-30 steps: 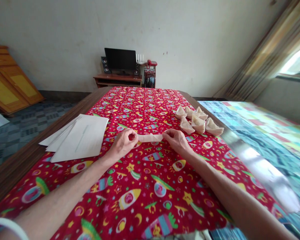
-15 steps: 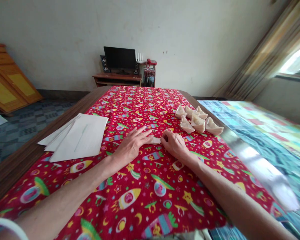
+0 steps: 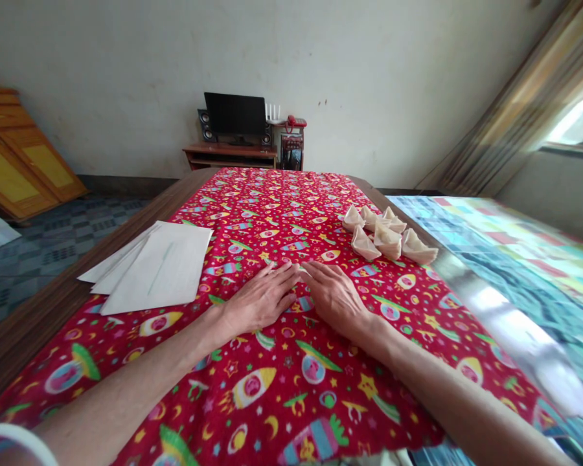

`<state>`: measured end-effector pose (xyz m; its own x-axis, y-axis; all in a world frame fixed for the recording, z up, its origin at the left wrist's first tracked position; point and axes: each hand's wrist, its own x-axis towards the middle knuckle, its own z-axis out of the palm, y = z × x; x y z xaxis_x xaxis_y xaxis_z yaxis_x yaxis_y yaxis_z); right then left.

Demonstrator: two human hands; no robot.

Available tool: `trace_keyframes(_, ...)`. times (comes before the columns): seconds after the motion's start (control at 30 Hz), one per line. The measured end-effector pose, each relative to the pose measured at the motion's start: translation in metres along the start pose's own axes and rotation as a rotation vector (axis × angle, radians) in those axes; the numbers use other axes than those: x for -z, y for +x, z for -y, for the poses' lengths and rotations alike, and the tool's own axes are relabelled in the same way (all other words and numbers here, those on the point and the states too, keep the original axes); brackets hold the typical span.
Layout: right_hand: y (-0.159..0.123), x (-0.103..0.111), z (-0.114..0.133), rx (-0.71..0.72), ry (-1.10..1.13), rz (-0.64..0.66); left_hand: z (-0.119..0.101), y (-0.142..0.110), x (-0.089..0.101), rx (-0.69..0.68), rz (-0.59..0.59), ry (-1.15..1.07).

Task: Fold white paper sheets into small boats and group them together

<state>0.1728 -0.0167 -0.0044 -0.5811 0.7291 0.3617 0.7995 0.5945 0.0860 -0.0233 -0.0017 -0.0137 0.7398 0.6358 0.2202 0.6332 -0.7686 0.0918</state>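
Observation:
My left hand (image 3: 262, 299) lies flat, palm down, with its fingers stretched out on the patterned red cloth (image 3: 252, 382). Beside it my right hand (image 3: 337, 298) is also flat, and the two sets of fingertips nearly meet. The folded strip of white paper is almost wholly hidden beneath the fingers. To the left lies a fanned stack of white paper sheets (image 3: 175, 268). Several folded paper boats (image 3: 387, 239), some of them nested together, are grouped to the right beyond my right hand.
The cloth covers a dark wooden table (image 3: 140, 236). Past its far end stand a monitor (image 3: 236, 118) on a small desk and a red telephone (image 3: 296, 121). A bed with a patterned cover (image 3: 505, 252) is at the right, a wooden cabinet (image 3: 24, 155) at the left.
A second ago both hands pinched the ends of the folded paper strip. The left hand flattened over it first, then the right; now both press flat and cover it.

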Motion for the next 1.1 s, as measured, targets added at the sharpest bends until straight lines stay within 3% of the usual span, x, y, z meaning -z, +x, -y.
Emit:
trace_keyframes(0.13,-0.009,-0.002,0.002,0.041,0.015,0.093,-0.001,-0.001,0.000,0.010,-0.001,0.059)
trace_keyframes(0.3,-0.011,0.001,-0.002,0.014,0.049,0.110,0.003,-0.010,0.002,0.023,-0.022,0.108)
trace_keyframes(0.77,-0.019,0.004,-0.005,-0.012,0.035,0.033,0.014,-0.028,0.016,0.050,-0.032,0.097)
trace_keyframes(0.9,-0.016,0.004,-0.008,-0.014,0.047,0.011,0.017,-0.025,0.007,0.078,-0.120,0.043)
trace_keyframes(1.1,0.005,-0.002,-0.020,-0.198,0.091,-0.008,0.027,-0.019,-0.004,0.057,-0.267,-0.038)
